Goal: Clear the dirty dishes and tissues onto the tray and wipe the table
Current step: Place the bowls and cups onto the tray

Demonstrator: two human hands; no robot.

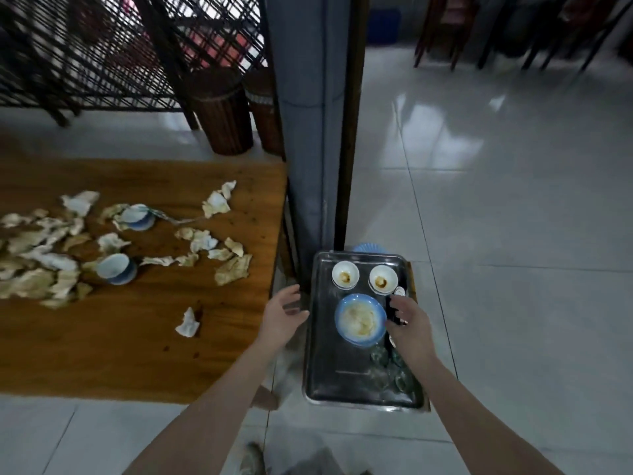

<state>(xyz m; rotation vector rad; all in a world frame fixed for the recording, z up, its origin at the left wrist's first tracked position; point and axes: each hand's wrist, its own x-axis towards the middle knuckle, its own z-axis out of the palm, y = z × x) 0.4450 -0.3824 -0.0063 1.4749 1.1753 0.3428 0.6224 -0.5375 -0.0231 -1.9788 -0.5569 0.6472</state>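
Tray (pixel 342 375) carries a blue plate (pixel 360 319) and two white bowls (pixel 345 274). Your right hand (pixel 407 320) hovers slack and empty over its right side, and your left hand (pixel 282 311) is spread loose at its left rim. Tissues (pixel 233 269) (plus two blue bowls (pixel 118 269)) lie left of it on the table (pixel 137 347).

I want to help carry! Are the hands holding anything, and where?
The left hand holds nothing; it is open beside the tray. The right hand is at the blue plate's right edge; a grip cannot be told.
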